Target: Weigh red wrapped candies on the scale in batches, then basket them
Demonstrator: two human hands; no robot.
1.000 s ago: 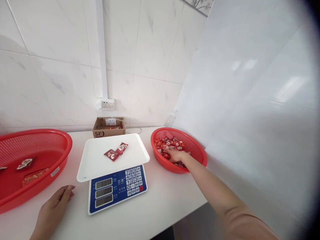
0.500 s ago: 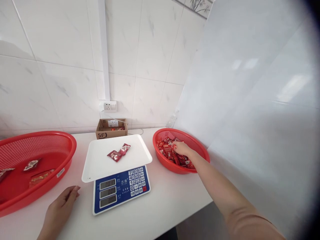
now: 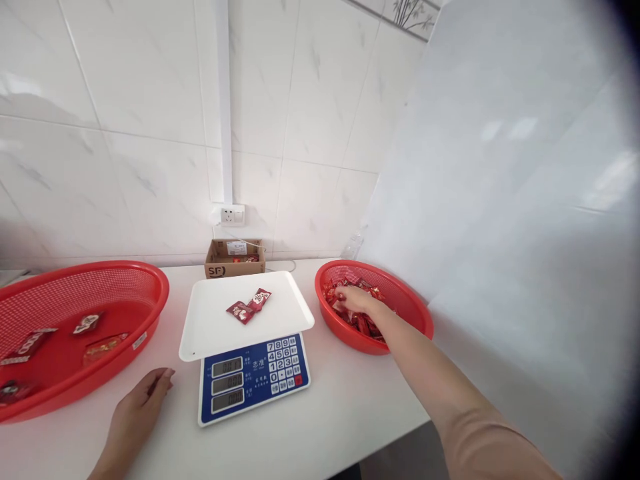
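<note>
My right hand [image 3: 354,299] reaches into the right red basket [image 3: 407,300], its bent fingers closed among small red snack packets [image 3: 367,325]. The fingertips are partly hidden there. On the white table, my left hand [image 3: 143,403] rests beside the scale, fingers curled together and nothing visible in them. Between the hands stands a digital scale [image 3: 255,380] with a blue keypad panel and a white tray [image 3: 210,320]. Two dark red packets lie touching on the tray: one packet [image 3: 241,312] to the left, the other packet [image 3: 259,300] to the right.
At the left is a larger red basket [image 3: 159,293] with several packets spread on its bottom. A small cardboard box [image 3: 235,269] holding some packets stands behind the scale, below a wall socket [image 3: 233,215]. The tiled wall and a pale panel [image 3: 500,220] bound the table.
The view has turned slightly left, so everything appears further right. My right hand has shifted a little toward the left side of its basket. The left hand and the packets on the tray stay put.
</note>
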